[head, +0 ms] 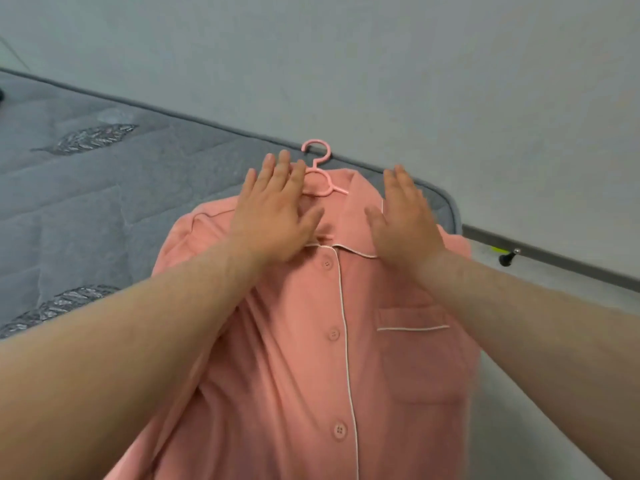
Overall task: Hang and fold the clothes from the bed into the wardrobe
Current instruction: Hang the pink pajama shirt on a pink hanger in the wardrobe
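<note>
Reaching over the pink shirt (294,358), fingers (284,164) straight, left hand (273,220) and right hand (403,220) hide its collar.

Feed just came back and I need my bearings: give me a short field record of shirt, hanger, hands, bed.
mattress: grey, quilted
shirt: pink, buttoned, front up on the mattress
hanger: pink, inside the collar, hook poking out
left hand: open, fingers straight, over the collar
right hand: open, flat, over the collar; contact unclear
wardrobe: not in view
</note>
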Tool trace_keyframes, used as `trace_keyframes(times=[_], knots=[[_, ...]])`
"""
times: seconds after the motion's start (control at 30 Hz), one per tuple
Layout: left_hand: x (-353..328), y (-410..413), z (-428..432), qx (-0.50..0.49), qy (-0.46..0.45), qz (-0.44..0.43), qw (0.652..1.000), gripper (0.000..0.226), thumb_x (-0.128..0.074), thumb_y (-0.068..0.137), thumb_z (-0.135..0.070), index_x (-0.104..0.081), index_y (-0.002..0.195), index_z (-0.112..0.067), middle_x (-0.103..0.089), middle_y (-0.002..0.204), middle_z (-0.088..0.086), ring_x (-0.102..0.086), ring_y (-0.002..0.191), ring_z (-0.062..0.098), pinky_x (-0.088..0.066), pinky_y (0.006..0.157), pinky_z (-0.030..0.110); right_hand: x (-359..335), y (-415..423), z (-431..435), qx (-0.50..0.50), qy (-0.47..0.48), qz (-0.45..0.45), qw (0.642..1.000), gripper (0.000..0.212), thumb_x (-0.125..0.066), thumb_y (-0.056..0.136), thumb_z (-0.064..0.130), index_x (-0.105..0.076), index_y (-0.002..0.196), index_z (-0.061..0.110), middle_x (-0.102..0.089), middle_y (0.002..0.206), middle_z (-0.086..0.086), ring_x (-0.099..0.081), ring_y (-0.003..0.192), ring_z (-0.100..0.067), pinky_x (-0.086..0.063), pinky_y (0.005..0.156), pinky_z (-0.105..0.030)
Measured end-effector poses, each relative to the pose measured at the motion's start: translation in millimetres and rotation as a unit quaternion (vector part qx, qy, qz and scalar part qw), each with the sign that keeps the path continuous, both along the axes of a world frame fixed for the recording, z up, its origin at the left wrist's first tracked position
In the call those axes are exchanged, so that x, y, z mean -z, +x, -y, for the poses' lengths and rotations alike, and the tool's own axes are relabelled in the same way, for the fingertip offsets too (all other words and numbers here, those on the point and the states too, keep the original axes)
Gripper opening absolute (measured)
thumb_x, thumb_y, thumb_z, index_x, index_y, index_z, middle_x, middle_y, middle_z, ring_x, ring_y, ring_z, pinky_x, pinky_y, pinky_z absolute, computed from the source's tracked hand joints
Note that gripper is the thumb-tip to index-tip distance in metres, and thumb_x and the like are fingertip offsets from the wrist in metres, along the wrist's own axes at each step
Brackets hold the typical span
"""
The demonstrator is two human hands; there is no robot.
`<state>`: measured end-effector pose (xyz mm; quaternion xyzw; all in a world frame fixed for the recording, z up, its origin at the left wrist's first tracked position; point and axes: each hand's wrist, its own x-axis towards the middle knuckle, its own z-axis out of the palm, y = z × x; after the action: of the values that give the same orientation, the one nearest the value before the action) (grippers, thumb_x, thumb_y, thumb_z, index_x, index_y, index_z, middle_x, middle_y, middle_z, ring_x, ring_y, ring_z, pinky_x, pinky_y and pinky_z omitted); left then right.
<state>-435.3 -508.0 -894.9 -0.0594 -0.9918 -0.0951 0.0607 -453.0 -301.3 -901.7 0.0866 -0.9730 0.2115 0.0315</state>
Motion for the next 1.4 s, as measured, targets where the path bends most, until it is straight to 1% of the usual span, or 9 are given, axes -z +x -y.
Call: trace_keyframes(times=[0.13,0.23,0.3,0.43,0.7,0.87,1.0,1.13,1.4], knots=[[21,-52,15,-0.057,0.001,0.067,0.996,0.063,-0.034,0.095,-0.048,-0.033,0.144,-0.007,-0.038,0.148,0.018,-0.033,0.138,0.035,-0.024,0.113,0.05,18,-39,17,-0.008,-0.015,0.037,0.999,0.059,-0.04,0.098,0.03,-0.028,0.148,0.001,-0.026,0.156,-0.02,-0.022,0.146,-0.028,-0.016,0.119,-0.042],[43,-56,28,-0.063,0.027,0.043,0.997,0.06,-0.039,0.091,-0.052,-0.047,0.131,-0.008,-0.06,0.123,0.016,-0.056,0.111,0.036,-0.044,0.093,0.045,46,-35,25,-0.014,0.063,-0.015,0.998,0.066,-0.034,0.086,0.045,-0.048,0.135,0.004,-0.057,0.127,-0.019,-0.053,0.117,-0.035,-0.04,0.1,-0.045],[57,-50,30,-0.075,0.035,-0.016,0.996,0.052,-0.043,0.088,-0.049,-0.056,0.122,-0.011,-0.063,0.109,0.014,-0.058,0.098,0.037,-0.045,0.085,0.043,59,-35,25,0.02,0.071,-0.063,0.995,0.058,-0.041,0.082,0.044,-0.055,0.126,0.009,-0.062,0.105,-0.013,-0.058,0.095,-0.035,-0.046,0.083,-0.042],[68,-51,29,-0.12,0.041,-0.064,0.99,0.035,-0.041,0.09,-0.04,-0.062,0.098,-0.013,-0.06,0.087,0.011,-0.054,0.082,0.036,-0.04,0.072,0.043,71,-42,29,0.048,0.092,-0.095,0.99,0.051,-0.044,0.082,0.042,-0.059,0.119,0.011,-0.06,0.095,-0.011,-0.056,0.082,-0.034,-0.046,0.073,-0.041],[69,-56,28,-0.119,0.06,-0.09,0.987,0.03,-0.04,0.089,-0.036,-0.056,0.08,-0.013,-0.061,0.079,0.013,-0.055,0.075,0.037,-0.04,0.067,0.042,70,-47,28,0.05,0.075,-0.112,0.99,0.042,-0.044,0.081,0.041,-0.059,0.109,0.014,-0.059,0.091,-0.011,-0.056,0.081,-0.035,-0.044,0.071,-0.041],[47,-10,22,-0.161,0.104,-0.015,0.981,0.033,-0.048,0.09,-0.046,-0.046,0.072,-0.019,-0.064,0.084,0.015,-0.06,0.084,0.038,-0.042,0.068,0.041,38,-17,18,0.027,0.036,0.032,0.998,0.038,-0.047,0.089,0.04,-0.054,0.12,0.019,-0.059,0.115,-0.01,-0.054,0.11,-0.033,-0.039,0.092,-0.041],[0,85,15,-0.152,0.155,-0.004,0.976,0.037,-0.039,0.082,-0.053,-0.048,0.07,-0.019,-0.062,0.074,0.009,-0.059,0.074,0.036,-0.044,0.061,0.04,-23,55,-3,-0.02,-0.048,0.114,0.992,0.028,-0.054,0.084,0.04,-0.058,0.106,0.024,-0.065,0.108,0.001,-0.058,0.105,-0.026,-0.045,0.084,-0.035],[-101,149,18,-0.108,0.141,-0.063,0.982,0.028,-0.044,0.082,-0.048,-0.056,0.076,-0.023,-0.057,0.071,-0.002,-0.053,0.066,0.028,-0.039,0.057,0.035,-131,95,-22,-0.128,-0.104,0.163,0.973,0.037,-0.065,0.078,0.043,-0.056,0.112,0.033,-0.066,0.108,0.016,-0.06,0.105,-0.01,-0.046,0.089,-0.031],[-376,249,48,-0.136,0.132,-0.19,0.963,0.019,-0.048,0.076,-0.038,-0.054,0.094,-0.031,-0.062,0.076,-0.006,-0.047,0.071,0.015,-0.045,0.054,0.035,-410,149,27,-0.336,-0.168,0.086,0.923,0.057,-0.062,0.073,0.058,-0.032,0.119,0.072,-0.048,0.113,0.051,-0.044,0.106,0.028,-0.035,0.084,-0.001]])
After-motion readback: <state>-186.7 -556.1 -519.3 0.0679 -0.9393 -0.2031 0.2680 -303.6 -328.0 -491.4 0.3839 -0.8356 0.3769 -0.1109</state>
